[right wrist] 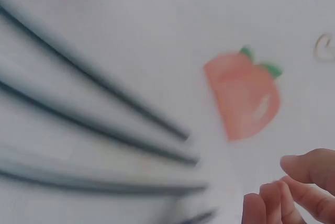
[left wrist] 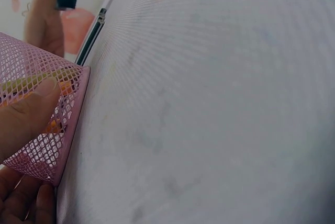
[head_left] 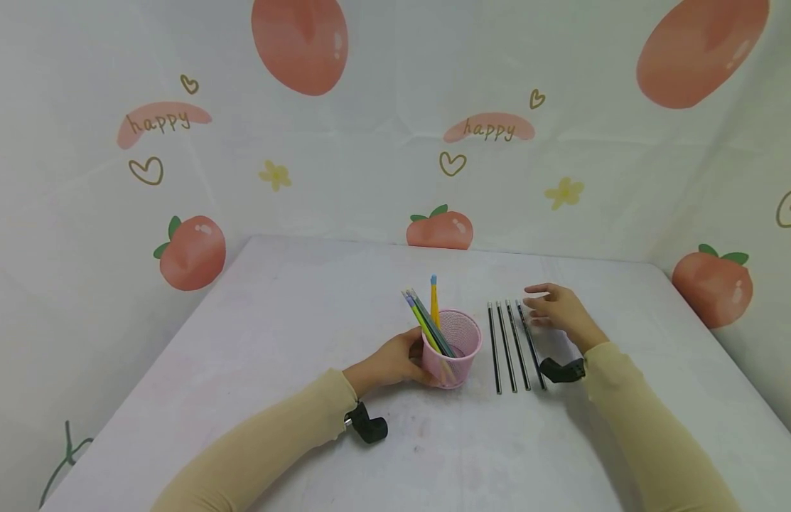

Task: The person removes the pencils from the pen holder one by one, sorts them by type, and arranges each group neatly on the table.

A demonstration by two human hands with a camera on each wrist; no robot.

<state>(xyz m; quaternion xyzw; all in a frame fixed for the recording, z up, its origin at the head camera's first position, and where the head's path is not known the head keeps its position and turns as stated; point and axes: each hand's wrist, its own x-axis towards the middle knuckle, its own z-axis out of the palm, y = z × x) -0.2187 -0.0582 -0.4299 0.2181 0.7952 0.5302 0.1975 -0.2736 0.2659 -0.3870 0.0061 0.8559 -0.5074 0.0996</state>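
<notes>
My left hand [head_left: 391,363] grips a pink mesh pen cup [head_left: 462,370] that stands upright on the table. In the left wrist view the thumb [left wrist: 31,114] lies across the mesh and the fingers wrap underneath its side. Several green and grey pencils [head_left: 424,320] lean left in the cup, with a yellow-orange pencil [head_left: 435,302] topped in blue. Right of the cup, several dark pencils [head_left: 510,345] lie side by side in a row. My right hand [head_left: 558,309] hovers beside their far ends, fingers loosely bent and holding nothing; the right wrist view shows its fingertips apart from the pencils.
A white table [head_left: 318,284] carries everything. Behind it hangs a white cloth [head_left: 369,163] printed with peaches, hearts and flowers. Black wrist cameras jut from the left sleeve [head_left: 293,434] and the right sleeve [head_left: 644,419].
</notes>
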